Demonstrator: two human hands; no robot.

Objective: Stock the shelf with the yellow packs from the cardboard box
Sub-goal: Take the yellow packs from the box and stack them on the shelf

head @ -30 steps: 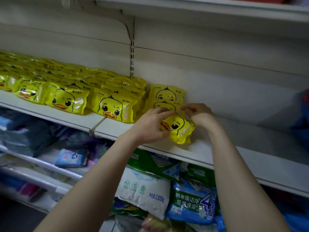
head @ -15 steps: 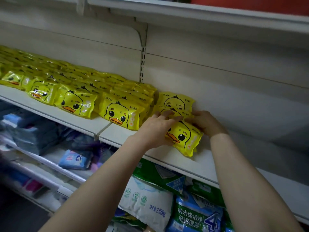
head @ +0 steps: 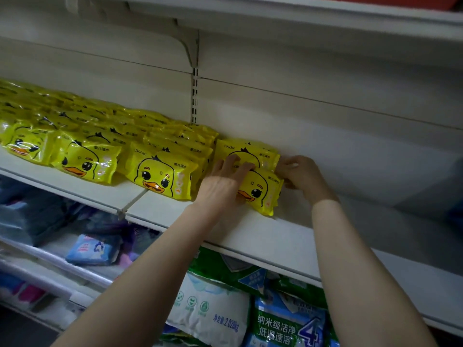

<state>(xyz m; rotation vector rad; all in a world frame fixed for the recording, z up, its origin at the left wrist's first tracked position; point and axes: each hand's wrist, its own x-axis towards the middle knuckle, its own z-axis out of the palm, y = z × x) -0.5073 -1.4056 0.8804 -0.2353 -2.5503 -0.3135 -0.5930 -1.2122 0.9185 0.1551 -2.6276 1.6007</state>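
Observation:
Yellow duck-face packs (head: 160, 174) fill the left part of the white shelf (head: 263, 236) in rows. At the right end of the rows a front yellow pack (head: 261, 192) leans against another pack (head: 246, 149) behind it. My left hand (head: 223, 182) lies flat over the front pack's left side, its fingers reaching onto the pack behind. My right hand (head: 300, 171) has curled fingers that pinch the right edge of the front pack. The cardboard box is out of view.
Bare shelf board (head: 388, 241) stretches to the right of the packs. A slotted upright with a bracket (head: 195, 96) runs up the back wall under an upper shelf (head: 275, 18). Below hang white (head: 213, 311) and blue-green detergent bags (head: 283, 324) and a blue pack (head: 95, 249).
Both hands have stayed on the front pack and pushed it back against the pack behind. My left fingers have stretched out further over it.

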